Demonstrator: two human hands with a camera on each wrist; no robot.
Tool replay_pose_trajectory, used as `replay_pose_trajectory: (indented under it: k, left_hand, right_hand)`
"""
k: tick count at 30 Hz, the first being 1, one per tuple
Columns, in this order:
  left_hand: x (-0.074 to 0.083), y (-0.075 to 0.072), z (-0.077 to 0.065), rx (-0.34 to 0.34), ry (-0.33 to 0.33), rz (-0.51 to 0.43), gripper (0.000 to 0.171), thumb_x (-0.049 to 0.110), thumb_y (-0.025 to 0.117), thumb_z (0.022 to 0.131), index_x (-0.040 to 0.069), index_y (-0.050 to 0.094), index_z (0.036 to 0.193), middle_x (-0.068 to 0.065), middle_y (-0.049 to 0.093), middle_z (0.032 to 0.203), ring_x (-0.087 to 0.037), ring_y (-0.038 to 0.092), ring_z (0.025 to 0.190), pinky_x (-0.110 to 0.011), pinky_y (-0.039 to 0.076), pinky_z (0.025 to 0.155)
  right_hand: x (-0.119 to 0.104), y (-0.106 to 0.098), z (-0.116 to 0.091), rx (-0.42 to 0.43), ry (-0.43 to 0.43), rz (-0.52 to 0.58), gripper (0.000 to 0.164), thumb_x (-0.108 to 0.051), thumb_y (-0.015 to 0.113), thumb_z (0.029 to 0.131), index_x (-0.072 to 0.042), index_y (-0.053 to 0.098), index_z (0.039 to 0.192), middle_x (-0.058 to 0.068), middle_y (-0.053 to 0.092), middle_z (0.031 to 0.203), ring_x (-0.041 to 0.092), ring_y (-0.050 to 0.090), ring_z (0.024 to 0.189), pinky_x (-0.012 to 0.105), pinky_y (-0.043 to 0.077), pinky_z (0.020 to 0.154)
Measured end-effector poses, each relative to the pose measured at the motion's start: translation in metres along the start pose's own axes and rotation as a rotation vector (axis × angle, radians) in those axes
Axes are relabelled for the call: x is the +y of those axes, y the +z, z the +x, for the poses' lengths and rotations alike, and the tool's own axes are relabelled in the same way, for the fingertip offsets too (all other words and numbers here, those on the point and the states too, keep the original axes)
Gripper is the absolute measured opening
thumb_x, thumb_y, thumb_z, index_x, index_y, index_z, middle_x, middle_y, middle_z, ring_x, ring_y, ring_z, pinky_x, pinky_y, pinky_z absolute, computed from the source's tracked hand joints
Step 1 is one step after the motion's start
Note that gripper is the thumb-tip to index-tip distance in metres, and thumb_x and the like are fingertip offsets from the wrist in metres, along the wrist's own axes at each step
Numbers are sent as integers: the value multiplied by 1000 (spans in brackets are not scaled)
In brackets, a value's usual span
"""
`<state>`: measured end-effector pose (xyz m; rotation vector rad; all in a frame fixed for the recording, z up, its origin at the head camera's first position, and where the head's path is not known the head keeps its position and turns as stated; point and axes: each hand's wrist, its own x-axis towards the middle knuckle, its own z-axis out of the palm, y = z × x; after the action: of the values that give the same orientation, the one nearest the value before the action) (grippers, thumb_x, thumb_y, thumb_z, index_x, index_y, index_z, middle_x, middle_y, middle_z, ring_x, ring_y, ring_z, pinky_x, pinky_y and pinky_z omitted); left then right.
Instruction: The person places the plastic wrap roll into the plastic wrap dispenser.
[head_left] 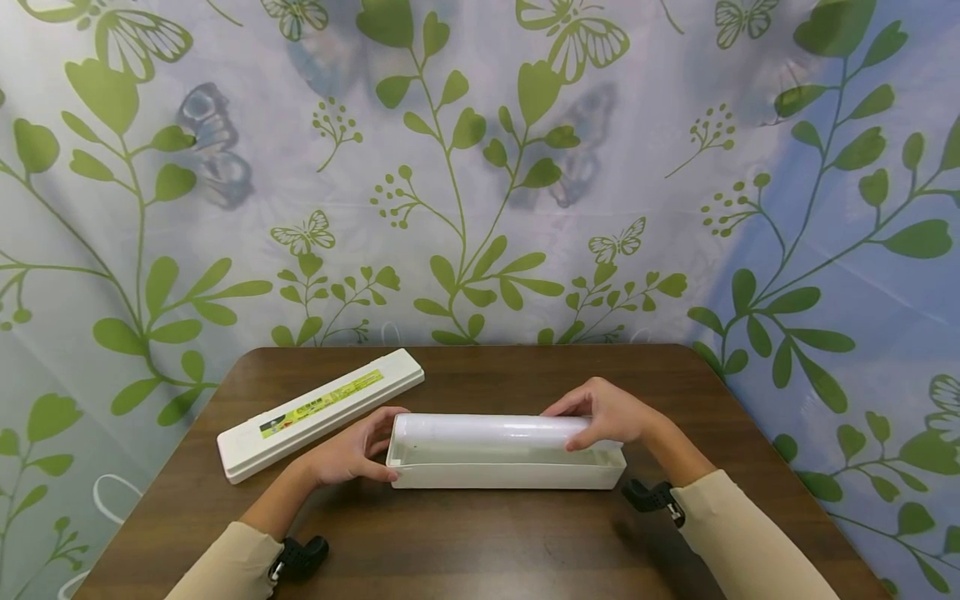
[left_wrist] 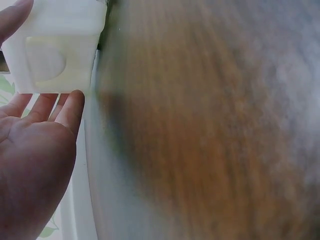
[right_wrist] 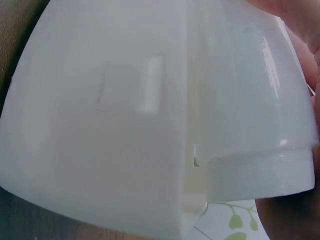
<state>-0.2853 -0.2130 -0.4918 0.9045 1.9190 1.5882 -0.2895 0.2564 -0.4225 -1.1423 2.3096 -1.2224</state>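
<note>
A white open-topped box [head_left: 510,477] lies lengthwise near the middle of the table, with a shiny roll of plastic wrap [head_left: 472,429] along its back side. My left hand [head_left: 351,450] holds the box's left end, thumb at the front corner and fingers round the back. In the left wrist view, the box's square end [left_wrist: 75,65] sits between the thumb and fingers [left_wrist: 72,112]. Over the roll's right part, my right hand [head_left: 609,412] grips it, thumb in front and fingers behind. The right wrist view shows the roll [right_wrist: 250,100] beside the box's wall [right_wrist: 100,125].
A long white lid [head_left: 300,442] with a yellow-green label [head_left: 322,403] lies slanted on the table to the left, behind my left hand. The brown wooden table [head_left: 495,550] ends at the back against a leaf-patterned curtain [head_left: 480,208].
</note>
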Motion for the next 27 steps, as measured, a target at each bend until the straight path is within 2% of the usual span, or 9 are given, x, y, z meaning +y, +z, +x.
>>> replay_pose_trajectory:
  k: [5,10,18,27]
  left_hand:
    - [0,0,0,0,1,-3,88,4,82,83,7,28,153,-15,39,152,-14,46,139,-27,50,105]
    - [-1,-1,0,-8,11,-2,88,3,82,84,6,28,153,-18,39,152,-12,46,138,-24,49,106]
    - [-3,-2,1,-19,34,-3,87,2,81,84,6,29,153,-20,38,152,-14,48,137,-25,50,105]
    - [-3,-2,1,-22,40,2,88,2,81,84,3,27,153,-22,38,152,-11,47,138,-22,47,107]
  right_hand:
    - [-2,2,2,-4,18,-15,44,-15,88,80,-9,75,122,10,77,114,17,75,98,32,62,81]
    - [-4,4,3,-4,50,-26,45,-17,89,79,-10,75,122,7,77,114,15,75,97,32,62,82]
    - [0,8,4,-18,38,-14,44,-15,88,81,-5,74,122,12,77,114,17,75,96,31,62,81]
    - [0,10,6,-35,71,-18,45,-17,89,80,-11,75,122,6,77,114,15,75,96,32,62,81]
